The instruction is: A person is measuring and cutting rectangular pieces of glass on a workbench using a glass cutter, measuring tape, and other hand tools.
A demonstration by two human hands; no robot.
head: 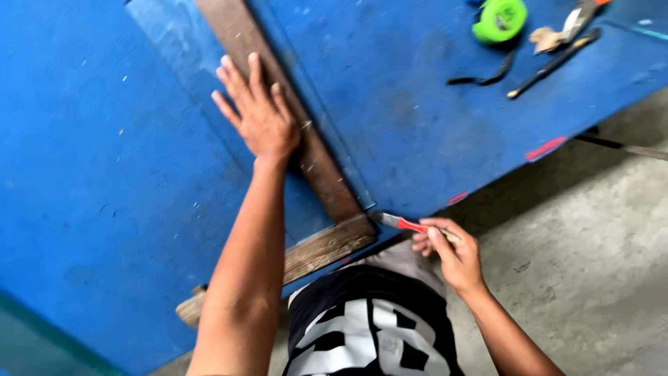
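Left hand [256, 111]: open, fingers spread, flat on the long brown wooden straightedge [278, 104] on the blue table [104, 195].
Right hand [449, 252]: grasping a red-handled utility knife [403, 223], blade at the straightedge's near end.
Far right: green tape measure [499, 19].

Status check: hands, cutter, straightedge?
Left hand flat on wooden straightedge, pinning it to blue sheet. Right hand grips red cutter, blade at the sheet's near edge. Cut line unobstructed.

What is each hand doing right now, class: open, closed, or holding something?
Left hand: open, pressed flat on the wooden square.
Right hand: closed, holding a red knife.
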